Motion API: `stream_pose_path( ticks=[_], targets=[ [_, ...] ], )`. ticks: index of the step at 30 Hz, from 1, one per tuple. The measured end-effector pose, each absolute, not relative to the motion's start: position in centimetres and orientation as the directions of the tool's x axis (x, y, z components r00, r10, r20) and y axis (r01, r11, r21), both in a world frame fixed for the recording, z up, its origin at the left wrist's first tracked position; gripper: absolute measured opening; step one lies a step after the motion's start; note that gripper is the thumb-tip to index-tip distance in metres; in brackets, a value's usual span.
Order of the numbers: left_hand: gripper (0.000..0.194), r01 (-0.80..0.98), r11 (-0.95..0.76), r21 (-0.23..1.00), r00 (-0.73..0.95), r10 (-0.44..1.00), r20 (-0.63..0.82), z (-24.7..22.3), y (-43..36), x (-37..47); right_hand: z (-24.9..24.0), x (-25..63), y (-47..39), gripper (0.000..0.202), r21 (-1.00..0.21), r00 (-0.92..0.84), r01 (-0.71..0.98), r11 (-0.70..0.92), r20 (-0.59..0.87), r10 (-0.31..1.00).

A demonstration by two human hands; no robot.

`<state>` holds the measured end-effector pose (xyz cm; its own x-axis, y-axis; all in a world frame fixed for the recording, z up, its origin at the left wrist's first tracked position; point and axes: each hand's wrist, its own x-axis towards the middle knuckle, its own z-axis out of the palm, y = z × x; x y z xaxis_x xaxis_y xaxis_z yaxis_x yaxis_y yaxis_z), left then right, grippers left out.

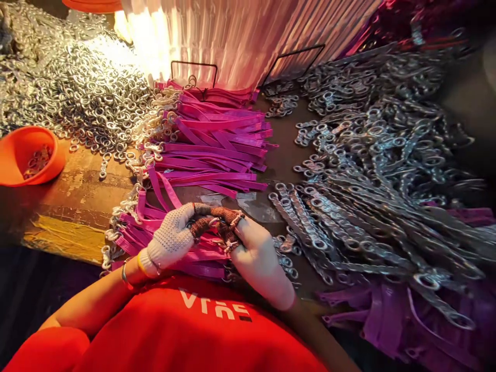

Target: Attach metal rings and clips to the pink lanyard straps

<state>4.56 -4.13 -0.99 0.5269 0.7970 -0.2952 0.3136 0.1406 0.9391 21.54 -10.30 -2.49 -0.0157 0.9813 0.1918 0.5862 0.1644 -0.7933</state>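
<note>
A single camera sits on the person's head and looks forward and steeply down. It is quite near — the red garment (174,336) fills the lower edge, the left hand (172,235) and right hand (258,256) lie about the middle — and the desk (87,183) spreads beyond them.

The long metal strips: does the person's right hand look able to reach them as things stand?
Probably yes: the right hand is close to the long metal strips, and nothing tall stands between them.
</note>
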Motion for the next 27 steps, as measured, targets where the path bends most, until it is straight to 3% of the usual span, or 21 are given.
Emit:
stream_pose_path(
  ticks=[3,7,13,16,19,24,27],
  targets=[
    [0.035,0.183,0.394,0.901,0.529,0.733,-0.428,-1.6,-4.0,4.2,-2.1,22.0,-10.7,0.051,-0.724,-0.05,0.676,0.137,0.14,0.989],
    [0.036,0.014,0.518,0.855,0.488,0.743,-0.458,-2.4,-4.1,4.3,-1.6,22.1,-11.1,0.043,-0.527,-0.132,0.838,0.144,0.062,0.989],
    [0.04,0.162,0.516,0.841,0.54,0.667,-0.514,-2.2,-4.6,4.1,-1.2,20.7,-10.9,0.02,-0.221,-0.188,0.958,0.182,-0.006,0.982],
    [0.04,0.313,0.388,0.867,0.524,0.691,-0.498,-1.8,-4.6,3.9,-1.3,20.5,-11.1,0.018,-0.177,-0.21,0.962,0.206,-0.007,0.978],
    [0.031,0.457,0.123,0.881,0.496,0.787,-0.367,-1.8,-4.7,4.1,-1.7,20.6,-11.4,0.017,-0.118,-0.203,0.972,0.202,0.004,0.979],
    [0.01,0.615,-0.258,0.745,0.582,0.786,-0.208,-3.7,-5.7,5.1,-2.7,21.3,-12.0,0.019,-0.033,-0.199,0.979,0.2,0.038,0.979],
    [0.018,0.625,-0.385,0.679,0.653,0.734,-0.185,-4.7,-5.8,5.5,-2.8,21.9,-12.1,0.018,-0.059,-0.172,0.983,0.173,0.017,0.985]
  ],
)
